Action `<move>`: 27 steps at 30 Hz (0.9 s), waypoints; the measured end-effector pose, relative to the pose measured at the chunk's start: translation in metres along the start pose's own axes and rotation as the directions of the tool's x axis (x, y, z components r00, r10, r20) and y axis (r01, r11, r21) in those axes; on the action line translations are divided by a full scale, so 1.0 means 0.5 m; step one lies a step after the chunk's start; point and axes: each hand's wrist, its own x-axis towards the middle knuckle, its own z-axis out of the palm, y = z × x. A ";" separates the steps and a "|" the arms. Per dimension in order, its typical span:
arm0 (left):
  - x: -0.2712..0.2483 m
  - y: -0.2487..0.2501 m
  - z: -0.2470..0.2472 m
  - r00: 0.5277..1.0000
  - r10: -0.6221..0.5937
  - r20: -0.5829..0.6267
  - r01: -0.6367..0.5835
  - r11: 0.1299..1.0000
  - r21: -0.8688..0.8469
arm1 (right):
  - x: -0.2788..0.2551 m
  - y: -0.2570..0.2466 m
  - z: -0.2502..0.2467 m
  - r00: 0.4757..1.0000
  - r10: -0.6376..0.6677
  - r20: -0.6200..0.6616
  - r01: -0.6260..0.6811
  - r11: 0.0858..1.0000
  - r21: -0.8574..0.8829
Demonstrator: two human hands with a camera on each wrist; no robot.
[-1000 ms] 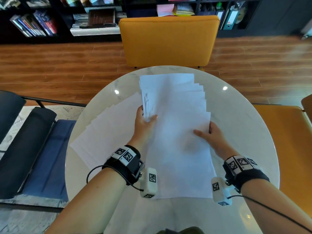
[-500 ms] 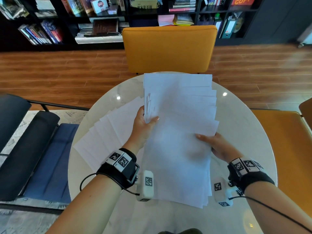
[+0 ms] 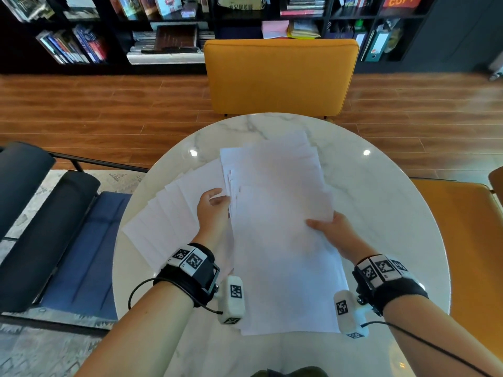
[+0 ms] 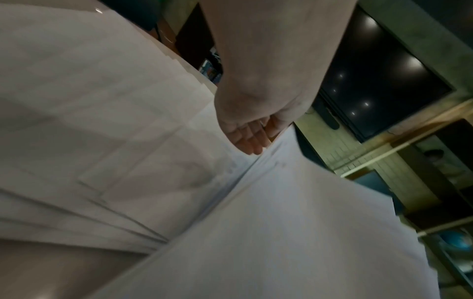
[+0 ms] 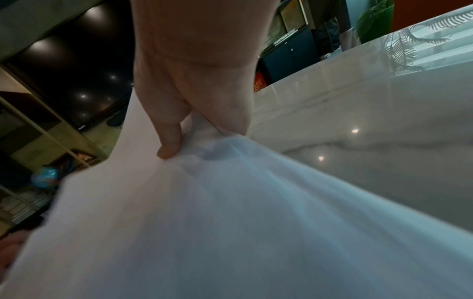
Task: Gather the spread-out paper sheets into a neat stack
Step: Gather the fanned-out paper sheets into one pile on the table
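A fanned bundle of white paper sheets (image 3: 277,213) hangs just above the round marble table (image 3: 381,202), its far edges stepped and uneven. My right hand (image 3: 324,227) pinches the bundle's right edge, thumb on top and fingers underneath; the right wrist view shows the thumb pressed into the paper (image 5: 230,222). My left hand (image 3: 217,198) lies against the bundle's left edge with its fingers (image 4: 252,139) straight, not wrapped round it. More spread-out sheets (image 3: 168,213) lie overlapped on the table to the left, under my left hand and forearm.
A yellow chair (image 3: 280,77) stands at the table's far side and another yellow seat (image 3: 462,240) at the right. A dark blue chair (image 3: 54,240) sits at the left. Bookshelves (image 3: 109,36) line the back wall.
The bundle has come down from upright towards the table. My left hand has let go of its left edge and now lies open beside it. My right hand keeps its pinch.
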 end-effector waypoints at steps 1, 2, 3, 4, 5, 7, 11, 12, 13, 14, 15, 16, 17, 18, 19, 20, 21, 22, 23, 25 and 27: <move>0.007 -0.006 -0.016 0.999 -0.032 -0.041 0.031 0.999 -0.019 | 0.004 0.003 0.003 1.000 0.009 -0.003 -0.009 1.000 -0.018; 0.013 -0.013 -0.034 0.993 -0.062 -0.096 0.059 0.998 -0.031 | 0.007 0.008 0.005 1.000 0.018 -0.007 -0.018 0.999 -0.031; 0.019 -0.023 -0.053 0.984 -0.086 -0.154 0.083 0.996 -0.021 | 0.009 0.013 0.007 1.000 0.026 -0.012 -0.026 0.999 -0.041; 0.025 -0.036 -0.072 0.971 -0.113 -0.209 0.117 0.993 0.006 | 0.011 0.017 0.009 0.999 0.030 -0.024 -0.032 0.998 -0.056; 0.028 -0.050 -0.090 0.955 -0.144 -0.258 0.158 0.987 0.034 | 0.012 0.021 0.009 0.999 0.033 -0.033 -0.035 0.997 -0.072; 0.033 -0.072 -0.121 0.915 -0.212 -0.344 0.243 0.969 0.049 | 0.016 0.026 0.008 0.998 0.041 -0.051 -0.045 0.994 -0.094; 0.043 -0.086 -0.149 0.883 -0.278 -0.379 0.334 0.938 0.090 | 0.025 0.024 0.007 0.998 0.037 -0.052 -0.044 0.986 -0.158; 0.047 -0.082 -0.151 0.877 -0.297 -0.378 0.348 0.934 0.074 | 0.026 0.022 0.007 0.998 0.030 -0.048 -0.038 0.984 -0.172; 0.054 -0.078 -0.152 0.875 -0.312 -0.371 0.356 0.933 0.054 | 0.028 0.021 0.008 0.999 0.023 -0.043 -0.030 0.982 -0.185; 0.058 -0.071 -0.150 0.874 -0.327 -0.358 0.362 0.932 0.031 | 0.028 0.019 0.009 0.999 0.017 -0.041 -0.025 0.980 -0.197; 0.060 -0.064 -0.147 0.879 -0.336 -0.338 0.360 0.933 0.011 | 0.027 0.017 0.011 0.999 0.015 -0.039 -0.023 0.978 -0.206; 0.062 -0.057 -0.142 0.885 -0.345 -0.314 0.361 0.932 -0.006 | 0.027 0.016 0.012 0.999 0.015 -0.038 -0.023 0.977 -0.211; 0.066 -0.053 -0.137 0.891 -0.347 -0.292 0.360 0.933 -0.012 | 0.027 0.016 0.014 0.999 0.018 -0.037 -0.025 0.977 -0.210; 0.069 -0.052 -0.132 0.894 -0.355 -0.272 0.365 0.931 -0.015 | 0.026 0.016 0.015 0.999 0.020 -0.036 -0.027 0.978 -0.206; 0.071 -0.050 -0.127 0.902 -0.349 -0.254 0.358 0.934 -0.013 | 0.025 0.017 0.016 0.999 0.024 -0.033 -0.030 0.979 -0.200; 0.071 -0.050 -0.122 0.913 -0.333 -0.236 0.342 0.940 -0.004 | 0.022 0.017 0.015 0.999 0.028 -0.023 -0.032 0.981 -0.191; 0.073 -0.053 -0.118 0.925 -0.309 -0.221 0.318 0.948 0.008 | 0.020 0.017 0.015 0.999 0.034 -0.009 -0.035 0.984 -0.177; 0.073 -0.054 -0.114 0.936 -0.282 -0.211 0.293 0.956 0.024 | 0.017 0.018 0.014 0.999 0.037 0.006 -0.036 0.986 -0.163; 0.072 -0.055 -0.110 0.945 -0.252 -0.207 0.267 0.963 0.046 | 0.015 0.019 0.014 0.999 0.039 0.016 -0.036 0.988 -0.151; 0.070 -0.055 -0.100 0.963 -0.187 -0.194 0.209 0.973 0.100 | 0.015 0.021 0.013 0.999 0.036 0.016 -0.034 0.990 -0.140; 0.064 -0.051 -0.087 0.980 -0.115 -0.160 0.141 0.976 0.163 | 0.016 0.021 0.014 1.000 0.031 0.004 -0.030 0.991 -0.128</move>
